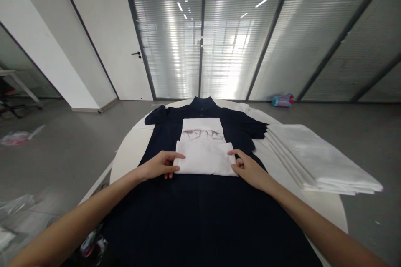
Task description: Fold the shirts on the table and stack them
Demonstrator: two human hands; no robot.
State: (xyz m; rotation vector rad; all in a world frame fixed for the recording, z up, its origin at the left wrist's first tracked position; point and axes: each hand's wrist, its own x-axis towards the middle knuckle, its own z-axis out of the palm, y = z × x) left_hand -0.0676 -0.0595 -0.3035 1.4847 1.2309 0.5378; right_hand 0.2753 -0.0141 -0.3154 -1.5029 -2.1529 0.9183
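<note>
White garment (205, 157), head view: folded, lying atop the navy shirt (200, 200), approx. mid-width, below its collar, w/ the white collar showing btwn upper & lower folds. L hand (159, 164) over navy shirt's L part: thumb & index slightly apart, tips on garment's L edge, other fingers curled below. R hand (249, 170) over shirt's R part: same deal, thumb & index parted, tips at R edge. Can't tell if either actually pinches cloth. Navy shirt's spread on white table (125, 160), sleeves out. White cloth stack (316, 154), folded, just R of shirt's R sleeve, partly past table edge.
</note>
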